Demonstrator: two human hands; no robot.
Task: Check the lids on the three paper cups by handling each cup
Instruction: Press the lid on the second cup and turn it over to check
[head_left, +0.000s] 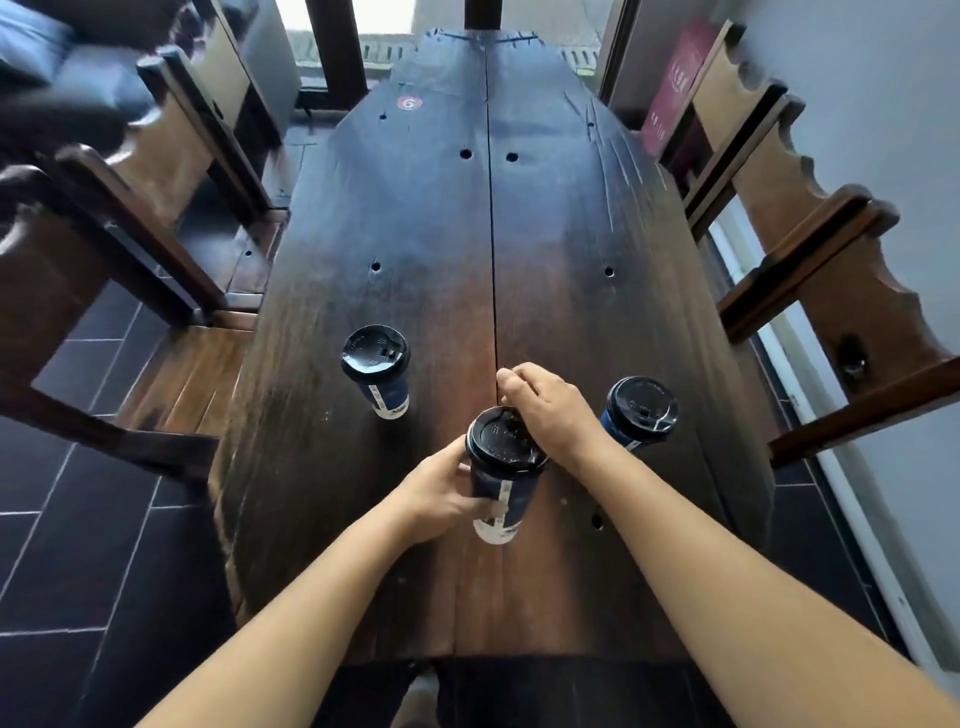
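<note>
Seen from above on a dark plank counter (571, 234) — three blue paper cups with black lids. Grips the middle cup (503, 501) with the left hand (441, 491), fingers curled round its near-left wall just below the rim. Pinches the lid (498, 439) with the right hand (548, 410), fingers bent tight over the far-right edge, fingertips hidden behind the knuckles. Holds the cup upright at the near middle of the counter, over the seam between the two planks; impossible to tell if resting on the wood or raised just off it. Left cup (382, 374) and right cup (639, 413) — both lidded, untouched, well apart on either side and a little farther off. Near the far end, a round red sticker (409, 103) marked 6. Flanked left and right by wooden chairs (130, 218), over a dark tiled floor (78, 545).
</note>
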